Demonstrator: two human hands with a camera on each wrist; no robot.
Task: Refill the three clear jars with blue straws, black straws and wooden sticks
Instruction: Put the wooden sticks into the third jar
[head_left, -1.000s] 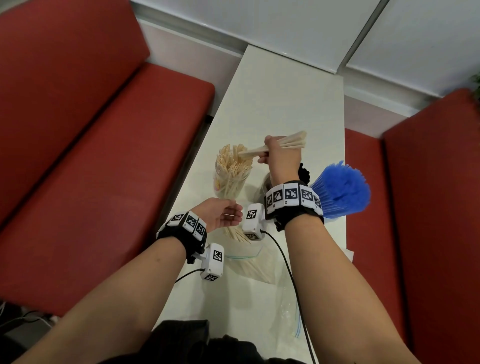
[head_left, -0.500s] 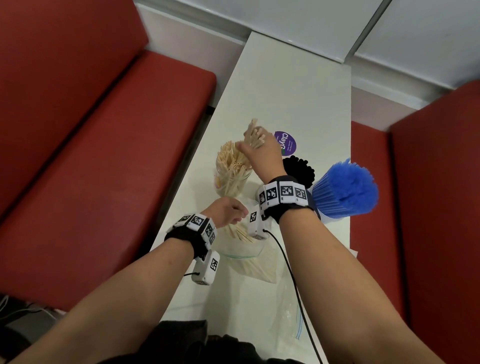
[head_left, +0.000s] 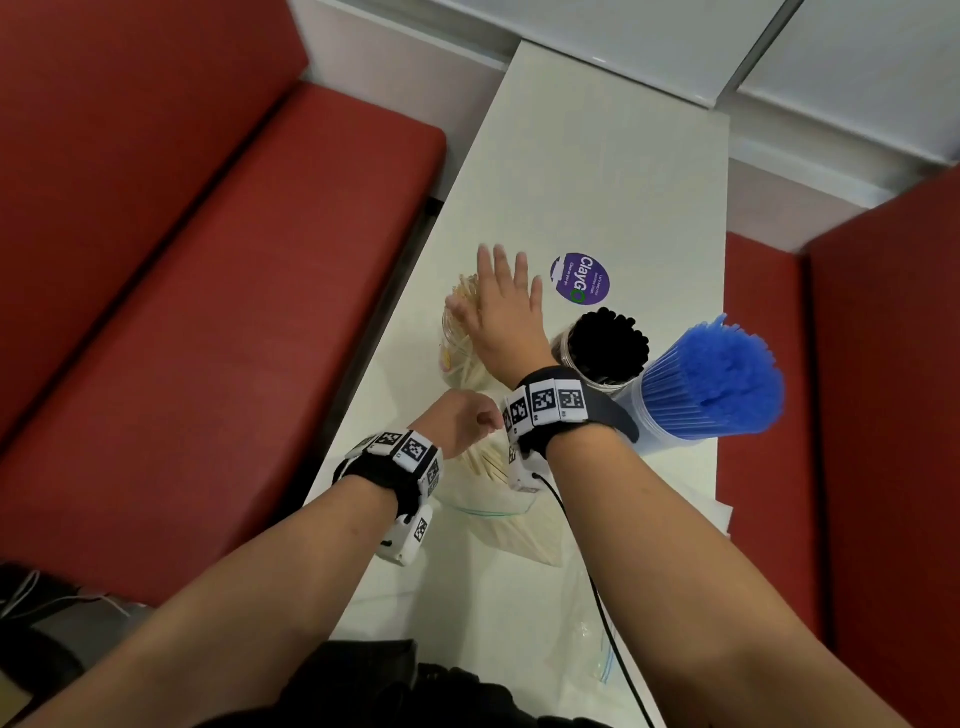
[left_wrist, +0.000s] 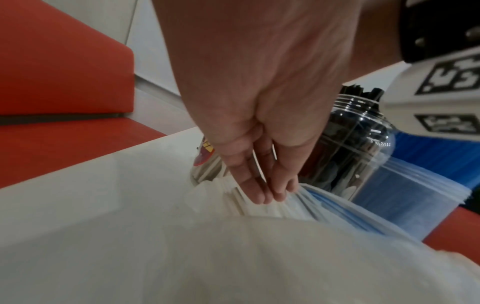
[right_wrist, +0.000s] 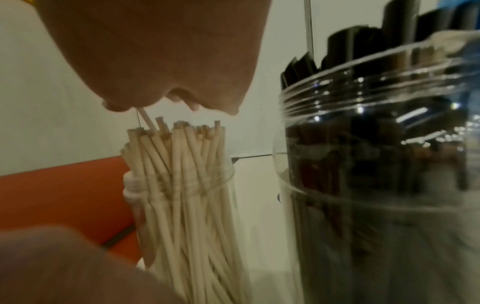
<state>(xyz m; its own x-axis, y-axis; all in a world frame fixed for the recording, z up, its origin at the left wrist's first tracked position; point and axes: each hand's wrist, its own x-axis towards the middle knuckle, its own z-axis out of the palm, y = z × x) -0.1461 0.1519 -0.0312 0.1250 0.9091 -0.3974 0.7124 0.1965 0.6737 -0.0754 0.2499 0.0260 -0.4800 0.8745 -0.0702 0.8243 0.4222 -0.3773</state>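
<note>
**Flat right hand over the stick jar, left hand in the bag**

The right hand is spread flat, fingers straight, above the wooden sticks standing in their clear jar. The left hand pinches sticks in the plastic bag on the white table. Beside stand the jar of black straws and the blue straws.

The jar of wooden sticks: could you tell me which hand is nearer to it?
Right. The right hand hovers flat over the stick jar; the left hand is nearer the person, at the bag.

Narrow white table, red bench seats either side, pale wall panels
</note>
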